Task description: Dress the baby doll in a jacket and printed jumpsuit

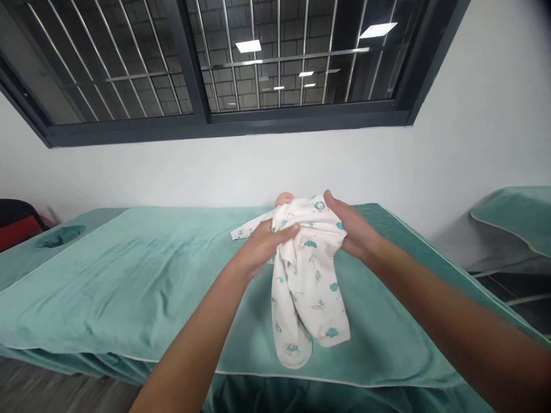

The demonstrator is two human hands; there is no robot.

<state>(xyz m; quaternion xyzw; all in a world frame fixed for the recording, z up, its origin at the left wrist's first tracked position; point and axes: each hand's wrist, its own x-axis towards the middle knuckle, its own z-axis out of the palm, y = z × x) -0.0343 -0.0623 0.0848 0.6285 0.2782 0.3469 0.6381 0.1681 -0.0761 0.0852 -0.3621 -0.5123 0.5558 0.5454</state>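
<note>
Between my hands is a white baby romper [310, 246] printed with green and pink figures, its two footed legs hanging down toward the front of the bed. A doll's head [284, 198] shows just behind the top of the romper; the cloth hides the rest of the doll. One sleeve sticks out to the left. My left hand [264, 244] grips the romper's left side, thumb lying across the front. My right hand [353, 226] holds its upper right side, with the fingers partly hidden behind the cloth.
A massage bed with a green cover [142, 275] stretches below, a face hole [62, 236] at its left end. A black and red item [21, 223] sits at far left. Behind are a white wall [181, 172] and barred window [275, 63]. Another green padded surface [516, 215] stands right.
</note>
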